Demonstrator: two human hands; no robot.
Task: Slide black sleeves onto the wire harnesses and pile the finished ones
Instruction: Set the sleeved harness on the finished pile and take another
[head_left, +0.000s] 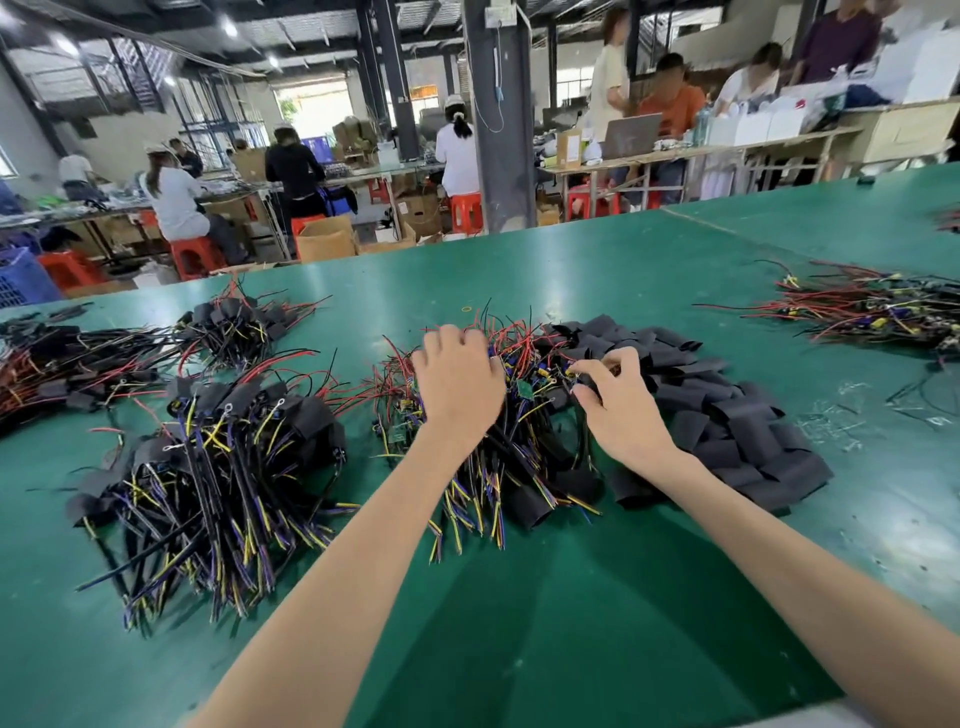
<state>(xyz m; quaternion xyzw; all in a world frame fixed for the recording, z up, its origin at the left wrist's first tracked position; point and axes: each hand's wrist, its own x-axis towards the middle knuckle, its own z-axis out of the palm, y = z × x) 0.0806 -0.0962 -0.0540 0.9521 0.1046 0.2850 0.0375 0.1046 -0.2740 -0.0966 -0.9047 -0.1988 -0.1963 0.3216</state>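
A heap of unsleeved wire harnesses (498, 447) with red, black, yellow and purple wires lies in the middle of the green table (571, 597). My left hand (460, 384) rests on top of it with fingers curled into the red wires. My right hand (621, 402) pinches a black sleeve at the heap's right edge, thumb and fingers curled around it. A spread of flat black sleeves (727, 421) lies just right of that hand. A pile of sleeved harnesses (218, 467) sits to the left.
More sleeved harnesses lie at the far left (57, 364) and behind (244, 327). Another tangle of red-wired harnesses (878, 306) sits at the right. Workers sit at benches beyond the table's far edge. Bare green table lies near me.
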